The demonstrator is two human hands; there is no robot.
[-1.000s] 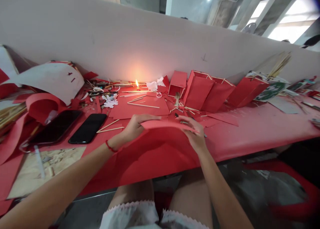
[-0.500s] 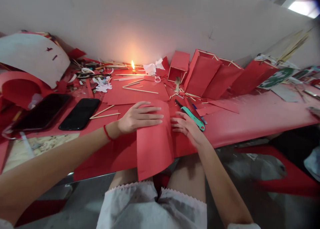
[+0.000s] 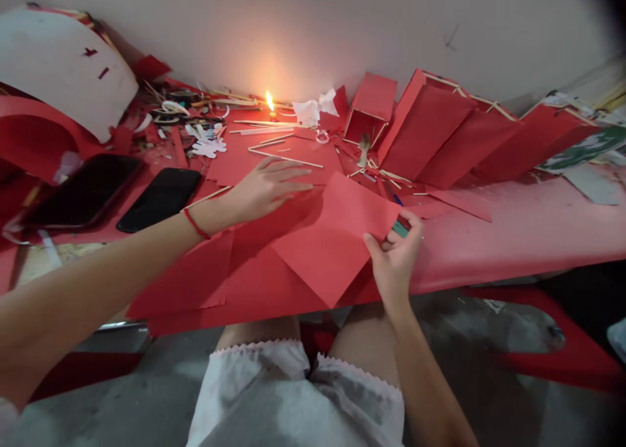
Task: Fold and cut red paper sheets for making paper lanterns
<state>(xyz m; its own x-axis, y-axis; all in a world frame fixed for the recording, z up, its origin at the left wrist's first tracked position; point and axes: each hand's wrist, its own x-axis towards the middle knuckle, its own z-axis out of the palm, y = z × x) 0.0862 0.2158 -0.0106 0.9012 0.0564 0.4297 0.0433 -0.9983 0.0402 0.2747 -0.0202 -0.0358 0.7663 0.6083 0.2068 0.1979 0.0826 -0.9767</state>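
A sheet of red paper (image 3: 337, 235) is tilted above the table edge, its right corner pinched between the thumb and fingers of my right hand (image 3: 398, 255). Behind those fingers shows a bit of the green handle of a cutter (image 3: 401, 229); most of it is hidden, and it appears to lie on the table. My left hand (image 3: 271, 187) hovers left of the sheet with its fingers stretched out and nothing in them. More red paper (image 3: 195, 277) lies flat beneath my left forearm. A thin stick (image 3: 208, 198) is partly covered by that wrist.
A lit candle (image 3: 270, 105) burns at the back by the wall, near thin sticks (image 3: 267, 131) and white paper scraps (image 3: 308, 113). Two phones (image 3: 159, 199) (image 3: 85, 189) lie at left. Red paper boxes (image 3: 425, 128) on stick frames stand at back right. A brush (image 3: 363, 148) lies before them.
The red sheet was curled over the table edge under my left hand. Now my right hand has gripped its corner and turned it, and my left hand has come off it.
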